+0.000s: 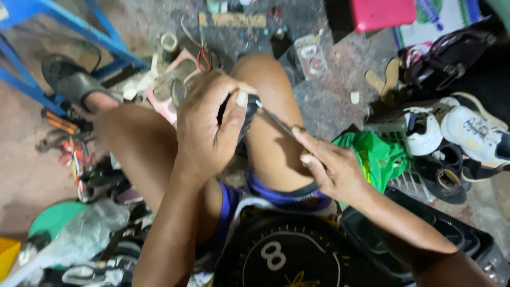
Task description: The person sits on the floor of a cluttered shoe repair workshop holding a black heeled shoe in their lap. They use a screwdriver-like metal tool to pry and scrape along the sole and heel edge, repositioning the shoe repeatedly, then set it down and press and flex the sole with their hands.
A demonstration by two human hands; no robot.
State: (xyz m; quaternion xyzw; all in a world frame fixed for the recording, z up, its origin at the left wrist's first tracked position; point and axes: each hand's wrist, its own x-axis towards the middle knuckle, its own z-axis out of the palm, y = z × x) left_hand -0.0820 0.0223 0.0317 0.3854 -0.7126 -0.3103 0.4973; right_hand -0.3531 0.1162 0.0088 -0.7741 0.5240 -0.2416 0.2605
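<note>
A rough, stained concrete floor (329, 101) is seen from above, strewn with scraps, wires and small parts. Blue metal legs of a frame (79, 32) are set at the upper left, and a grey sandal (71, 79) is worn on a foot beside them. An orange-handled screwdriver (59, 123) lies on the floor just below that sandal. At the top, a pink plastic stool (383, 13) is partly shown. To the right, white sneakers (467, 133) and dark sandals are heaped together, with a green plastic bag (378, 157) lying between them and the person's bent knee. A green round lid (53, 218) and crumpled clear plastic are found at the lower left.

Above the knees, a small dark object (248, 114) is clenched in the left hand (204, 133), the thumb pressed along its side; what kind of object it is cannot be told, as most of it is covered by the fingers. A thin dark tool (279, 123), like an awl or needle shaft, is pinched between the fingertips of the right hand (332, 167), and its far end is met by the dark object. The tool is held slanted, from the right hand's fingers up toward the left hand.
</note>
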